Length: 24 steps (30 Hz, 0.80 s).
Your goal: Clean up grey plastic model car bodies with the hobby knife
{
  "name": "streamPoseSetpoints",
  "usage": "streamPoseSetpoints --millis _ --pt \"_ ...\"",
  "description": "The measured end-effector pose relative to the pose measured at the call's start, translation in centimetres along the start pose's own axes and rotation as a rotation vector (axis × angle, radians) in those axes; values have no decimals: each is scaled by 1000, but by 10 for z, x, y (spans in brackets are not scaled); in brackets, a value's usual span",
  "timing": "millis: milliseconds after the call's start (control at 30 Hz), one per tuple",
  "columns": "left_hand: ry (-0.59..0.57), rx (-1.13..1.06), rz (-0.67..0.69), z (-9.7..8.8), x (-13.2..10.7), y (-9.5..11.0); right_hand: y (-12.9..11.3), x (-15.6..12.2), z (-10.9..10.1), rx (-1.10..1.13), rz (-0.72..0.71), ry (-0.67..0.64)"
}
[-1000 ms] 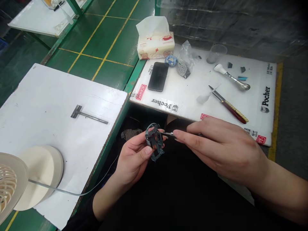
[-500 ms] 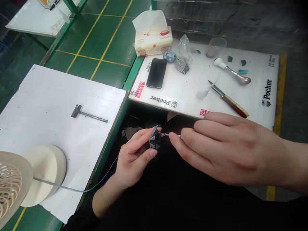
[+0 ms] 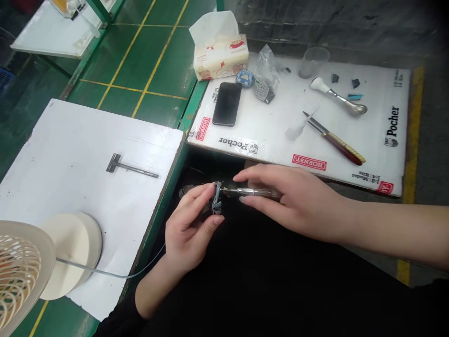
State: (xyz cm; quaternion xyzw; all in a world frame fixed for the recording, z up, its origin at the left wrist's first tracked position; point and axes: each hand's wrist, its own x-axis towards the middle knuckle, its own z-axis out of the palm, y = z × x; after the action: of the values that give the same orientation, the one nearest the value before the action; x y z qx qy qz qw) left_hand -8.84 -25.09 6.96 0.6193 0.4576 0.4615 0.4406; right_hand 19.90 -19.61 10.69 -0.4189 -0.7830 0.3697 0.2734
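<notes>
left hand [image 3: 187,224] curled, fingers pressed together around a small dark grey plastic frame [image 3: 217,199], thumb across the front, held just beyond the near edge of the left white board and below the near edge of the right one. right hand [image 3: 298,196] pinching a slim metal precision screwdriver [image 3: 250,192] between thumb and fingers, tip against the frame.

on the right board [image 3: 280,150], printed "pocher" along the near and far sides, plus red "hornby" labels, 1 read near the near edge at centre, and "model kits" by the near right corner. towards the far edge, a black smartphone [image 3: 227,104], a small blue round item [image 3: 244,78], a clear plastic bag [image 3: 264,77], a clear plastic cup [image 3: 313,62]. near the far right corner, a white-handled metal tool [image 3: 338,99] and small dark and blue pieces [image 3: 355,97]. nearer the middle, a craft knife [image 3: 333,142] with red and gold handle.

beyond the far edge, a floral tissue box [image 3: 220,51]. on the left board [image 3: 70,140], a t-handled metal tool [image 3: 131,168] at centre; by the near left corner, a cream fan [image 3: 21,276] with round base [image 3: 72,255] and grey cable [image 3: 105,274].
</notes>
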Motion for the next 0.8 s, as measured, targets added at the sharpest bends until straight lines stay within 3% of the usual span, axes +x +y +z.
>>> streamPoseSetpoints --millis 100,167,233,333,400,467,533,633,700,767,800 --pt "-33 7 18 2 0 0 7 -9 3 -517 -480 156" --pt "-81 15 83 2 1 1 8 -15 5 -619 -615 207" --pt "-117 30 150 1 1 2 5 -17 8 -413 -483 162" --pt "-126 92 208 -3 1 -1 -4 -12 12 128 29 -16" --pt "-113 126 209 -4 1 -4 -8 -6 15 373 284 -131" --pt "-77 113 163 -3 0 -7 -8 -1 16 436 307 -146" --pt "-37 64 98 -1 -1 -8 -6 0 16 271 128 -39" --pt "-10 11 46 3 -3 -8 -4 -1 12 -332 -383 183" --pt "-8 -1 41 5 -5 -7 -5 -2 10 -589 -609 234" --pt "-13 -6 47 6 -5 -6 -6 -4 10 -584 -641 199" --pt "-17 1 57 5 -5 -6 -7 -4 11 -485 -572 175"
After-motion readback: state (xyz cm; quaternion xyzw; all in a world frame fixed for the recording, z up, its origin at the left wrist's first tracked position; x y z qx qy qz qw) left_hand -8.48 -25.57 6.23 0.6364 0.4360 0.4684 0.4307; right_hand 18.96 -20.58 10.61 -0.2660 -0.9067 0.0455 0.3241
